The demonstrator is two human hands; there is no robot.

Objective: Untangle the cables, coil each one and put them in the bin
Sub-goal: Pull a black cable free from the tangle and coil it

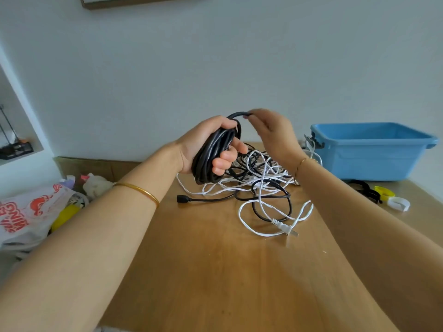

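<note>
The black cable (211, 161), smooth, rubbery and round in section, is wound into a thick oval coil. It is held upright in mid-air at the centre of the frame, above the far part of the table. The left hand (201, 144) grips the coil, thumb across its upper part and fingers (223, 161) curled tight round the bundled turns. One free turn arches up out of the coil, and the right hand (271, 133) pinches the crown of that arch between thumb and fingertips, the fingers bent close together. Below and just beyond both hands, a loose tangle (261, 185) of thin white cords and glossy black leads sprawls on the wooden table (215, 271), whose top is matt with a warm grain. A white plug (285, 230) with metal prongs lies at the tangle's near edge, a black connector (181, 198) at its left. At the right of the frame stands the bin (369, 161), a rectangular blue plastic tub with a broad rim. A yellow strap roll (384, 191) and a white strap roll (399, 204) lie near its base. A crinkled printed plastic bag (28, 212) sits at the left edge.
</note>
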